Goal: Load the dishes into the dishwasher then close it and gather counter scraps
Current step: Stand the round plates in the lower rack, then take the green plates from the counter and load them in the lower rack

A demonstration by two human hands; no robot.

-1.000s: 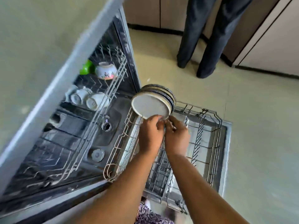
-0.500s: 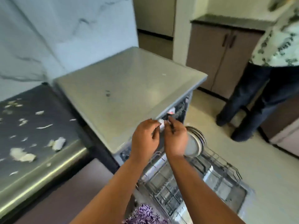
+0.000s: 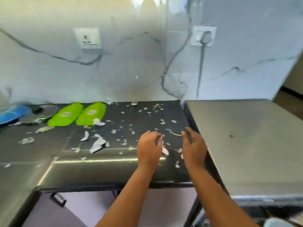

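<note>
Above the dark desk [image 3: 114, 154], both hands now hover over the scraps [image 3: 98, 144]; a second ago they gripped plates at the dishwasher rack. Left hand [image 3: 148, 149]: fingers loosely curled, a pale scrap at their tips, pinch uncertain; right hand [image 3: 193, 147]: fingers relaxed, empty. Gathering is apparently beginning; the dishwasher [image 3: 246, 136] door seems not yet closed.

Along the worktop's [image 3: 49, 145] back edge we see two green pouches [image 3: 77, 114] lying side by side. At its back left corner sit a steel lid [image 3: 39, 113] and something blue [image 3: 9, 113]. Two wall sockets [image 3: 87, 38] face us.
</note>
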